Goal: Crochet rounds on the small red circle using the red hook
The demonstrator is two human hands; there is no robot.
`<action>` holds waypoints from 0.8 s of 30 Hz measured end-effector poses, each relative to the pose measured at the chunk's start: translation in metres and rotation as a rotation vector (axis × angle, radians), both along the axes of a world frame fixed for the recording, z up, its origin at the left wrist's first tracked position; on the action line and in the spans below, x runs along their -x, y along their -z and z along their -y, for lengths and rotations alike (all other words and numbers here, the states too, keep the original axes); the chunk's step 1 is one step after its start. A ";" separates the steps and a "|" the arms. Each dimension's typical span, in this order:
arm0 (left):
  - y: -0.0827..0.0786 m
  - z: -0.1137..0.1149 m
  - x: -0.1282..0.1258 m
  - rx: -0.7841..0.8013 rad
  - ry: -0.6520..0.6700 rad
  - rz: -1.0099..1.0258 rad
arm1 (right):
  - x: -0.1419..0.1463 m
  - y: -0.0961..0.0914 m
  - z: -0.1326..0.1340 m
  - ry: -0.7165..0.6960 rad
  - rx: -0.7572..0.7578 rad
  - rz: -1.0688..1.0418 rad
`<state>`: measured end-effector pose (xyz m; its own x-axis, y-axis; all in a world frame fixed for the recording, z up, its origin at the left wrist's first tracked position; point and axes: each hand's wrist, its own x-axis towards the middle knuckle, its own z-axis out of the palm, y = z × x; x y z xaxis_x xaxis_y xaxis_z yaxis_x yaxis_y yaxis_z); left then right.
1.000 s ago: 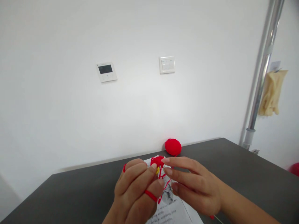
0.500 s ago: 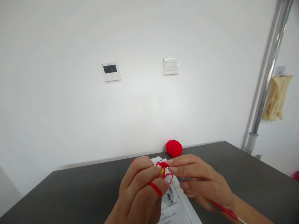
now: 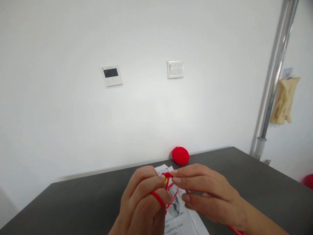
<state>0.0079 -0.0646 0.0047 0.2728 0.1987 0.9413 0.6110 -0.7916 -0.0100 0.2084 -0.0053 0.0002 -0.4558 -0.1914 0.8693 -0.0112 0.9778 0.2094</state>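
Observation:
My left hand [image 3: 144, 202] is closed, with red yarn wound round one finger, and it pinches a small red crochet piece [image 3: 167, 176] with a yellow marker at its fingertips. My right hand [image 3: 207, 195] is closed too; its fingertips meet the same red piece, and it holds a thin crochet hook with a red handle [image 3: 234, 230] that runs out past the wrist. Loose red yarn [image 3: 172, 195] loops down between the two hands. A ball of red yarn [image 3: 180, 155] lies on the dark table [image 3: 244, 176] against the wall, just beyond the hands.
A printed paper sheet [image 3: 181, 218] lies on the table under my hands. On the white wall are a small control panel [image 3: 111, 75] and a light switch [image 3: 175, 69]. A metal pole [image 3: 274, 81] stands at the right with pale gloves [image 3: 285, 99] hanging. Another red object [image 3: 308, 181] shows at the right edge.
My right hand turned and shifted slightly between frames, so the hook's red handle came into view, and the red piece between the fingertips looks smaller. The view swayed a little.

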 end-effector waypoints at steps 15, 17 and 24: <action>-0.003 -0.009 -0.017 0.804 0.477 0.887 | 0.008 -0.001 -0.007 -0.188 0.261 -0.133; -0.009 -0.009 -0.015 0.977 0.576 0.898 | 0.005 -0.003 -0.006 -0.097 0.142 -0.099; -0.015 -0.011 -0.013 1.175 0.622 0.928 | 0.003 0.006 -0.001 0.099 -0.026 -0.070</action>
